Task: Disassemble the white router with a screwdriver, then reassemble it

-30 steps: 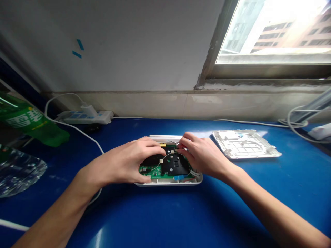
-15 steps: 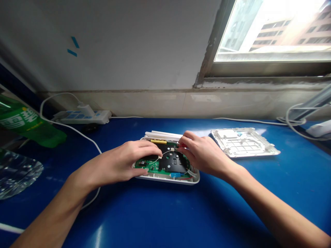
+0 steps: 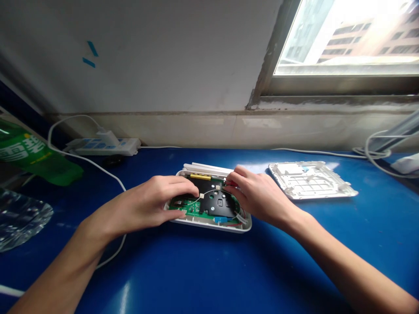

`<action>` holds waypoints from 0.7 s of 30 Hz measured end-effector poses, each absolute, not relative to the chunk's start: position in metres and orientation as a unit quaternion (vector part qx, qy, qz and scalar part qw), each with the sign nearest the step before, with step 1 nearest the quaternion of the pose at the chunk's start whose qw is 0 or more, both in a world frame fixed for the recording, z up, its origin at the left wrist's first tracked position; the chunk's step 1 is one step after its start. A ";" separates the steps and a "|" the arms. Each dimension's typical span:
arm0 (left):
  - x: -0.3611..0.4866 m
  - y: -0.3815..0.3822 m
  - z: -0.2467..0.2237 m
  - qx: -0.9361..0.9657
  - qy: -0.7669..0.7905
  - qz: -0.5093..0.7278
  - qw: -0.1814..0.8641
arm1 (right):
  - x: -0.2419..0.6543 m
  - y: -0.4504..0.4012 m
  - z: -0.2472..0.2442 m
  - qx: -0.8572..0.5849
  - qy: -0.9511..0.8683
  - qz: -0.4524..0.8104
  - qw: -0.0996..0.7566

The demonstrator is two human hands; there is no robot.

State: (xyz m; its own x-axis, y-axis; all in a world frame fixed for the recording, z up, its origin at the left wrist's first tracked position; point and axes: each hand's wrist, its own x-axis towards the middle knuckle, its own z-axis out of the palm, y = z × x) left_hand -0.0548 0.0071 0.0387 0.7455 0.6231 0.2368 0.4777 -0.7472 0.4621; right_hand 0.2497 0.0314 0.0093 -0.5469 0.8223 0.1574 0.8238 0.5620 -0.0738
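Casing point(image 3: 212, 226) sits open on the blue table point(image 3: 209, 270). I judge it light and stiff, its circuit board point(image 3: 196, 209) fragile; grip the edges. Left hand point(image 3: 157, 196): half-open, at its left end. Right hand point(image 3: 258, 192): fingers curled, contents indeterminable.

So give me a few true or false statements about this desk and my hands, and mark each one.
1. The cover lies to the right of the case. True.
2. The bottle is by the window. False: it is at the left edge of the view.
3. The left hand is at the case's left end. True.
4. The right hand rests on the cover. False: it is at the case's right end.
5. The strip has a white plug in it. True.
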 end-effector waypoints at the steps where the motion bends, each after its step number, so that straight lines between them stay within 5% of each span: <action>1: -0.055 0.008 0.038 0.915 0.299 0.196 0.185 | 0.250 0.031 0.010 -0.468 -0.879 -0.004 0.086; 21: -0.062 0.015 0.033 0.902 0.339 0.179 0.198 | 0.248 0.027 0.017 -0.480 -0.872 0.038 0.091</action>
